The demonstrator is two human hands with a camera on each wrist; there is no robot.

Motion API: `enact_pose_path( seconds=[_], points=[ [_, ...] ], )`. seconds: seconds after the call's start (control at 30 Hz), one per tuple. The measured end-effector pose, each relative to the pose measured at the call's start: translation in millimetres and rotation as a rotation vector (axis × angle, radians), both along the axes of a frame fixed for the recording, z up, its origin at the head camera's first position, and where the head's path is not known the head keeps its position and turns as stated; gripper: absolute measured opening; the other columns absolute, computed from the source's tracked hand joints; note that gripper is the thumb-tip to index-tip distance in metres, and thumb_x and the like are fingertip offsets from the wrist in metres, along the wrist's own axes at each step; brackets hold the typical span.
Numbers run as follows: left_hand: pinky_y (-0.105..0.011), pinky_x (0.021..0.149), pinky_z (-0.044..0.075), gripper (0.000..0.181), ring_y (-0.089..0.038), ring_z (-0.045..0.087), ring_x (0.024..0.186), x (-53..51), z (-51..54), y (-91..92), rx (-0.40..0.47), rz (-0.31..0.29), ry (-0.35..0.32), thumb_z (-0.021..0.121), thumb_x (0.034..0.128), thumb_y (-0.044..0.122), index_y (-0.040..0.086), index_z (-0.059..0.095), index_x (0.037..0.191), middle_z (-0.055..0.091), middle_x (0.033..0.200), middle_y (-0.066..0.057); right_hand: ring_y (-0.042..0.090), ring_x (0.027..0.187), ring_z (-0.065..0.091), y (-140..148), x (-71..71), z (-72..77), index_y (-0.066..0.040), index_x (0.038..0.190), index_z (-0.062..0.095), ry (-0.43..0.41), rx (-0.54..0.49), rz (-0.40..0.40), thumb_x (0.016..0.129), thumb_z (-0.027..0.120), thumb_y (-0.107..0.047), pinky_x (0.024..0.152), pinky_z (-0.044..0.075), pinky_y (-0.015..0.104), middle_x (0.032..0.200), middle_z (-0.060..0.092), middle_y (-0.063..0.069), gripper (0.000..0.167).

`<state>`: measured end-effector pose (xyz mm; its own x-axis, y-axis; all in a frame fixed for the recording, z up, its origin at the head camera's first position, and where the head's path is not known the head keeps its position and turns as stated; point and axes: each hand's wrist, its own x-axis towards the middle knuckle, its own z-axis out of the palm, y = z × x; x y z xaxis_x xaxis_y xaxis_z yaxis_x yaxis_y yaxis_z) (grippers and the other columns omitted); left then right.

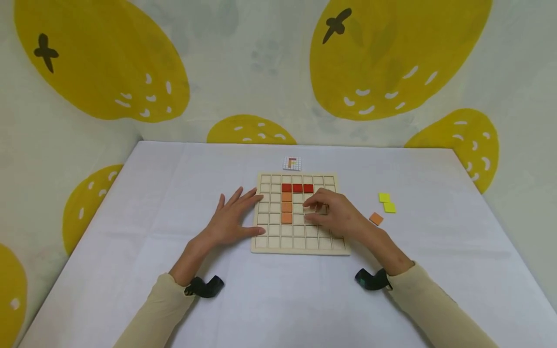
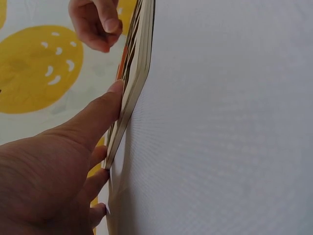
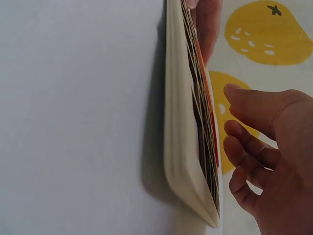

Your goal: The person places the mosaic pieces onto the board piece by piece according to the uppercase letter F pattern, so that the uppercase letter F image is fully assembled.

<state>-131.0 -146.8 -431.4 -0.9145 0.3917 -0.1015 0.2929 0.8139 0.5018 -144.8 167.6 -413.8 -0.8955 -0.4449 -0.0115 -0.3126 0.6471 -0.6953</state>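
Note:
A square wooden grid board (image 1: pixel 270 243) lies on the white table. Three red tiles (image 1: pixel 297 188) form a row in its upper part, and three orange tiles (image 1: pixel 286 208) run down from the left one's place. My left hand (image 1: pixel 228 220) rests at the board's left edge with fingers spread, its thumb on the rim in the left wrist view. Over the board's right half hovers my right hand (image 1: pixel 335 210). Its thumb and fingers are loosely bent and apart, with nothing between them in the right wrist view. It covers some right-hand cells.
Right of the board lie two yellow tiles (image 1: pixel 387 203) and a loose orange tile (image 1: pixel 376 219). A small card with a coloured grid pattern (image 1: pixel 292 163) lies behind the board. White cloth (image 1: pixel 435 241) covers the table, and a wall with yellow fruit shapes (image 1: pixel 261 72) rises behind.

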Motion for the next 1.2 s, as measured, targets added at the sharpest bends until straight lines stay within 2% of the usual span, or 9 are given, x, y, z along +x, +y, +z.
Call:
enact_pose_path(
  seconds=[0.2, 0.57, 0.93, 1.2],
  points=[
    [-0.073, 0.127, -0.002, 0.088, -0.033, 0.010, 0.166, 0.2, -1.2, -0.5, -0.001, -0.002, 0.004, 0.080, 0.0869, 0.052, 0.025, 0.041, 0.161, 0.029, 0.174, 0.001, 0.019, 0.094, 0.060, 22.2, 1.1, 4.3, -0.013, 0.114, 0.077, 0.044, -0.005, -0.041, 0.090, 0.083, -0.017, 0.078, 0.050, 0.027, 0.102, 0.069, 0.002, 0.025],
    [-0.074, 0.126, -0.001, 0.088, -0.035, 0.011, 0.165, 0.7, 1.4, -0.6, 0.013, -0.010, 0.006, 0.080, 0.0867, 0.051, 0.022, 0.042, 0.160, 0.030, 0.173, 0.000, 0.016, 0.093, 0.060, 60.9, 2.9, 1.1, -0.015, 0.111, 0.077, 0.129, -0.003, -0.062, 0.090, 0.083, -0.014, 0.079, 0.048, 0.028, 0.101, 0.071, -0.002, 0.022],
    [-0.076, 0.125, 0.000, 0.086, -0.036, 0.011, 0.165, 1.0, 2.0, -0.3, 0.012, -0.011, 0.012, 0.080, 0.0876, 0.049, 0.021, 0.043, 0.160, 0.030, 0.173, -0.003, 0.016, 0.092, 0.059, 94.6, 8.8, 4.8, -0.017, 0.113, 0.076, 0.127, 0.023, -0.065, 0.090, 0.082, -0.013, 0.080, 0.047, 0.023, 0.101, 0.071, -0.003, 0.025],
    [-0.074, 0.126, -0.001, 0.087, -0.036, 0.011, 0.165, 1.8, 2.1, 0.0, 0.011, -0.008, 0.003, 0.081, 0.0872, 0.049, 0.021, 0.043, 0.160, 0.029, 0.174, -0.002, 0.014, 0.088, 0.058, 115.2, 13.3, -2.0, -0.014, 0.111, 0.076, 0.141, 0.007, -0.039, 0.085, 0.085, -0.007, 0.075, 0.047, 0.021, 0.101, 0.072, -0.001, 0.029]
  ],
)
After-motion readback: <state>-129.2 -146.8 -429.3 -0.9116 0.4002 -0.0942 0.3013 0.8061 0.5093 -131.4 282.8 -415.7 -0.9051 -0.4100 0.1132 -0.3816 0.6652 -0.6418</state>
